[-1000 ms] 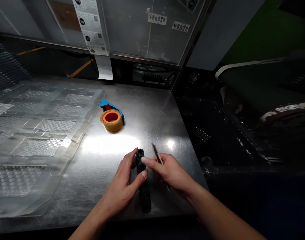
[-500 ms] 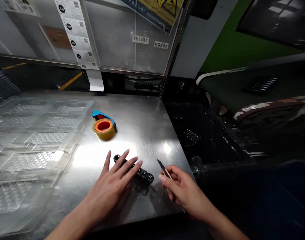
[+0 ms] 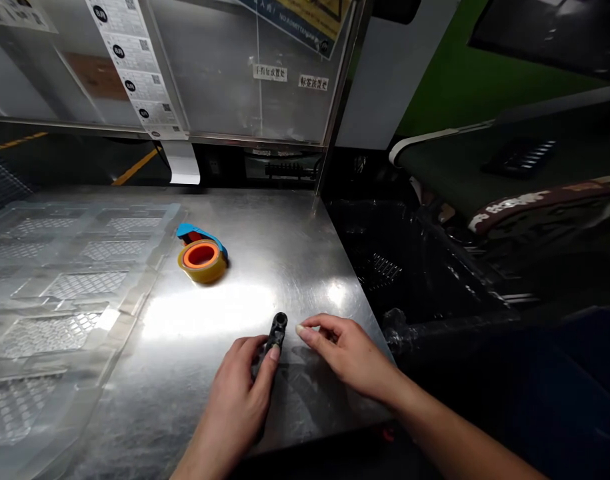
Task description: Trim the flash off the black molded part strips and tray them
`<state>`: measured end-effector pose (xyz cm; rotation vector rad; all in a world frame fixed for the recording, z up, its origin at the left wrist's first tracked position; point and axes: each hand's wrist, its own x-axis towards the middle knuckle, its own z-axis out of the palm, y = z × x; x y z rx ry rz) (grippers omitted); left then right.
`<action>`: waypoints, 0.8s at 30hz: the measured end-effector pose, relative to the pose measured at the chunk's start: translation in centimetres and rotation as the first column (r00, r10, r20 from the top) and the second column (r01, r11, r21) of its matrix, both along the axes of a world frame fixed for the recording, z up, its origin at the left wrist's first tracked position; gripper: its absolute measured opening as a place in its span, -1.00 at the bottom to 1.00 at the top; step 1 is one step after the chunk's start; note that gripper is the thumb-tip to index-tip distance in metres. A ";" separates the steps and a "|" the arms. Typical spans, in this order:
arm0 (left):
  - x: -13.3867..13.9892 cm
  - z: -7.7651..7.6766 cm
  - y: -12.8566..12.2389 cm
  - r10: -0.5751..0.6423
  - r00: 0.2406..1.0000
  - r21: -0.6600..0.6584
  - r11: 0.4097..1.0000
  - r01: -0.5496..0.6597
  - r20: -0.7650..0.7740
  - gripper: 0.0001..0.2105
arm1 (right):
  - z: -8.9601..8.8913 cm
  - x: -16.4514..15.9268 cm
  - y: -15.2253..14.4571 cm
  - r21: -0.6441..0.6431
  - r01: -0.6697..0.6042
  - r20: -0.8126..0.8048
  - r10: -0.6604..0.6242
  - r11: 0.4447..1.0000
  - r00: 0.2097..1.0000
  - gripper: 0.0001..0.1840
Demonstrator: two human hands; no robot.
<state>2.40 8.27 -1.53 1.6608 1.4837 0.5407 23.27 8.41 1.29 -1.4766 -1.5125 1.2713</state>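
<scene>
My left hand (image 3: 242, 387) is closed around a long black part (image 3: 278, 328) with a round hole at its far end. Thumb and fingers grip its sides, and its near end is hidden in the hand. Just to the right, my right hand (image 3: 342, 350) is closed in a pinch, its thumb and index fingertips near the black part but apart from it. Whatever lies inside those fingers is hidden. Beyond the hands, a tape dispenser (image 3: 203, 255) with a blue top and a yellowish roll on an orange core rests on the metal table (image 3: 255, 227).
Clear plastic trays (image 3: 129, 303) cover the table's left side. Right of the table edge is a bin lined with black plastic (image 3: 415, 267). A transparent panel (image 3: 215, 67) with a strip of printed labels (image 3: 129, 83) rises at the back. A green conveyor (image 3: 465, 160) runs at the far right.
My left hand has gone from spread over the black part to gripping it, now turned to point away from me. The knife seen in my right hand is hidden now; that hand moved slightly left.
</scene>
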 end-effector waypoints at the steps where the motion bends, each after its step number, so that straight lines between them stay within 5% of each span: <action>1: -0.1 -0.1 0.2 0.018 1.000 -0.036 0.999 -0.017 0.018 -0.51 | -0.3 -0.3 0.5 -0.039 0.021 -0.056 -0.023 0.999 0.998 -0.66; 9: 0.0 0.3 0.2 0.022 0.990 -0.151 0.989 -0.001 0.137 -0.51 | -2.5 -2.1 3.1 -0.236 -0.010 -0.258 -0.052 0.972 0.965 -0.61; 18: 0.0 -0.2 -0.2 0.059 0.984 -0.170 0.985 -0.030 0.170 -0.53 | -2.2 -2.1 3.1 -0.297 -0.022 -0.263 -0.059 0.955 0.963 -0.57; 24: -1.5 -0.6 0.6 -0.022 0.987 -0.051 0.998 0.030 0.157 -0.24 | -1.9 -2.2 3.4 -0.262 -0.129 -0.267 0.057 0.956 0.962 -0.59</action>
